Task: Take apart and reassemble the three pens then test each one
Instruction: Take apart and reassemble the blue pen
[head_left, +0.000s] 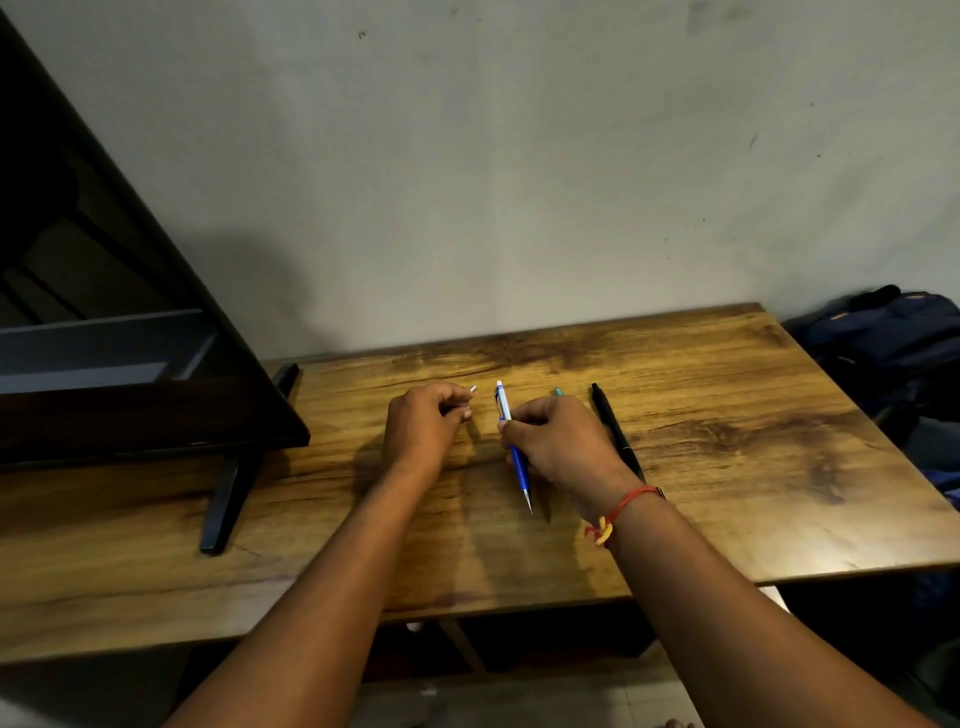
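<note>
A blue and white pen (511, 441) is pinched at its middle by my right hand (561, 441), tip pointing toward me just above the wooden table (727, 467). My left hand (423, 423) is curled around a small part with a silver tip (472, 388) that sticks out past the fingers; what the part is I cannot tell. A black pen (615, 431) lies on the table right of my right hand. Only the end of a teal pen (558, 391) peeks out behind my right hand's knuckles.
A dark monitor (130, 312) on a black stand (228, 499) fills the table's left side. The wall stands just behind the table. A dark blue backpack (883, 338) sits beyond the right edge.
</note>
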